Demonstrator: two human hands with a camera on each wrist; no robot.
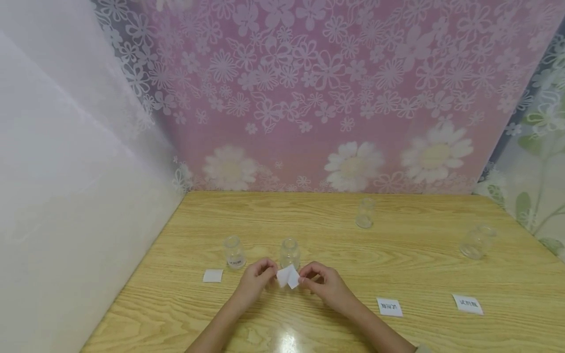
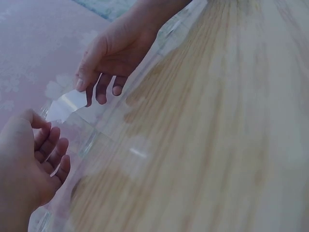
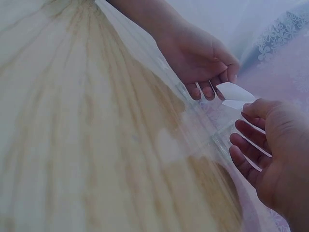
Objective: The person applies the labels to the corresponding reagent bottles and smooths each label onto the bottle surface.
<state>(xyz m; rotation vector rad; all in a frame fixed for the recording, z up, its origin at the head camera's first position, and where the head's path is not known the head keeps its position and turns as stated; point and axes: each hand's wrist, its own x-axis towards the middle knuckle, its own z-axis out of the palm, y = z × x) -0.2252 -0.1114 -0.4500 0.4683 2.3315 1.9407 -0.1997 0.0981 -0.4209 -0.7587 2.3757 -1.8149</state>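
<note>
Between both hands is a small white paper slip (image 1: 289,277), creased along its middle so its two halves stand at an angle. My left hand (image 1: 256,282) pinches one side of it between thumb and index finger. The opposite side is pinched by my right hand (image 1: 325,285), whose other fingers are loosely bent, as the right wrist view shows. Just behind the slip stands a clear glass jar (image 1: 289,249), its lower part overlapped by the paper. Left of it is another glass jar (image 1: 233,250), with a white printed slip showing near its base.
A blank white slip (image 1: 213,275) lies on the wooden table (image 1: 282,211) at the left. Two printed slips, a nearer one (image 1: 390,307) and a farther one (image 1: 468,304), lie at the right. Glass jars stand at the back (image 1: 365,214) and far right (image 1: 476,241).
</note>
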